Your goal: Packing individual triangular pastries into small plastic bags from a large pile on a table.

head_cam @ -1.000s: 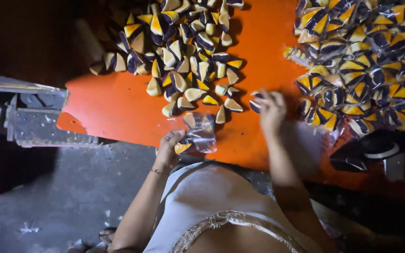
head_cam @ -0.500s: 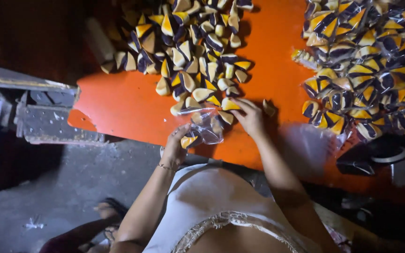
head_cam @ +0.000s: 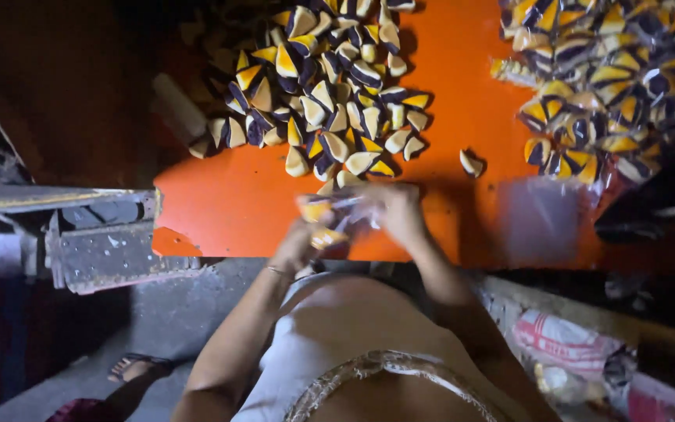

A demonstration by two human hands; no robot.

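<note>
My left hand (head_cam: 297,244) holds a small clear plastic bag (head_cam: 336,212) with yellow and dark wedge-shaped pieces in it, just above the near edge of the orange table (head_cam: 220,205). My right hand (head_cam: 397,211) is at the bag's mouth, fingers closed on a piece or on the bag; motion blur hides which. A heap of loose wedge-shaped pieces (head_cam: 330,94), cream, yellow and dark purple, lies just beyond my hands. One single piece (head_cam: 471,162) lies apart to the right.
A pile of filled clear bags (head_cam: 611,86) covers the table's far right. A stack of empty clear bags (head_cam: 544,215) lies at the near right edge. A grey metal machine (head_cam: 103,234) stands left of the table. Printed sacks (head_cam: 572,344) lie on the floor.
My right hand came back from the heap of loose pieces to the bag in my left hand. The view shifted and both hands now meet at the bag.
</note>
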